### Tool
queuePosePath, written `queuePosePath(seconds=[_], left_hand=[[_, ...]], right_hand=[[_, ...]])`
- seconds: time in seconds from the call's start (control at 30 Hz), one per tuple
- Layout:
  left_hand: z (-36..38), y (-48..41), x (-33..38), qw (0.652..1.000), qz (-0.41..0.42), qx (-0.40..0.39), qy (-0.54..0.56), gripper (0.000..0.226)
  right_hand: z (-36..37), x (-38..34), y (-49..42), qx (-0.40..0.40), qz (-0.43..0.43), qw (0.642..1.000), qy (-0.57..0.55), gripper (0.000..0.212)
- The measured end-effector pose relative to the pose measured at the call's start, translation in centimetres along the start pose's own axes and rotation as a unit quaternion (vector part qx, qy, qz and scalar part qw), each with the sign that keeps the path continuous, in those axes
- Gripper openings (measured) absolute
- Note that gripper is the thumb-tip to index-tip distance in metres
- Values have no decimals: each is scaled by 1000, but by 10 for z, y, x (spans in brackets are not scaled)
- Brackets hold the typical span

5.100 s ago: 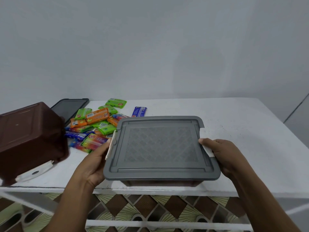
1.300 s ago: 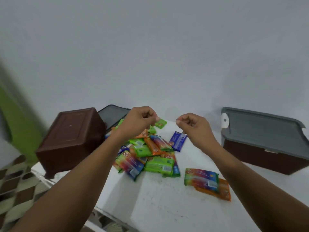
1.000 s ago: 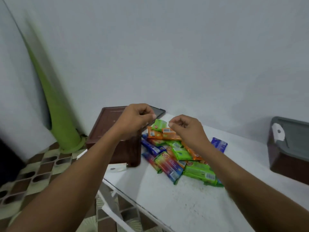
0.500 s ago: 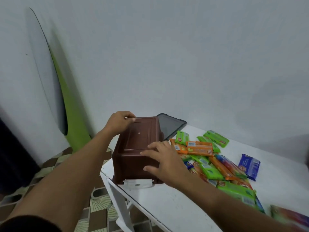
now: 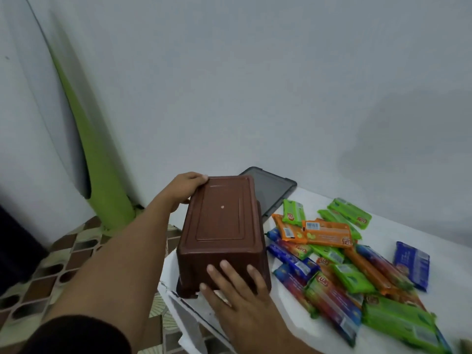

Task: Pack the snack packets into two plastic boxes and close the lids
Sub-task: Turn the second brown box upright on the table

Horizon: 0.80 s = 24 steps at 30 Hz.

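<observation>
A brown plastic box (image 5: 222,226) sits upside down at the left corner of the white table (image 5: 288,325), its base facing up. My left hand (image 5: 184,191) grips its far end. My right hand (image 5: 240,290) is pressed flat against its near wall, fingers spread. A dark grey lid (image 5: 270,194) lies flat behind the box. To the right lies a loose pile of snack packets (image 5: 339,261) in green, orange, blue and multicolour wrappers. The other box, with its lid shut, is out of view.
The table's left corner edge (image 5: 178,302) runs just under my right wrist. A patterned tile floor (image 5: 51,267) lies below on the left. A green and white leaning object (image 5: 102,180) stands against the wall.
The view has swung left, away from the closed grey-lidded box. Both hands left the packets and took the upturned brown box; its near end now looks slightly raised.
</observation>
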<state>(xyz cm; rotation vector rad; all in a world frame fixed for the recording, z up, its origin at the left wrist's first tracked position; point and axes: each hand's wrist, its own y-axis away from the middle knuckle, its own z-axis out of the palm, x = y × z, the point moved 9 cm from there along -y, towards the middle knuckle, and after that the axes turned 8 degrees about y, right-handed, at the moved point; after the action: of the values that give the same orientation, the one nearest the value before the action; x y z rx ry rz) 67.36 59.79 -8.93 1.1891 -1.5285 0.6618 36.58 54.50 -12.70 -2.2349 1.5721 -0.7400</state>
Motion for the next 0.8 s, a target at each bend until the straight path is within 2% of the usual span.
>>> queuePosePath(seconds=[0.07,0.17,0.23,0.3,0.47,0.6,0.7,0.8], left_hand=[[2,0,-12,997,-24,-21,65,41],[2,-8,-32,987,-45,-29,152,65],[2,-16,-43,982,-53,-37,178,80],[5,-22,-50,980,-59,-48,183,84],[4,-22,-46,978,-37,-48,201,76],[-3,-20,-36,981,-1,-56,188,74],[-11,-12,-20,984,29,-33,171,70],[-21,1,-2,978,51,-12,202,46]], right_hand=[[10,-6,8,-7,18,1000,21,48],[26,-6,17,-49,43,995,76,63],[31,-4,22,-50,49,992,108,68],[35,-4,25,-43,51,988,136,73],[36,-3,27,-21,50,989,141,69],[23,9,26,-12,48,989,136,78],[0,32,21,3,81,993,90,65],[-31,59,16,34,116,992,36,55]])
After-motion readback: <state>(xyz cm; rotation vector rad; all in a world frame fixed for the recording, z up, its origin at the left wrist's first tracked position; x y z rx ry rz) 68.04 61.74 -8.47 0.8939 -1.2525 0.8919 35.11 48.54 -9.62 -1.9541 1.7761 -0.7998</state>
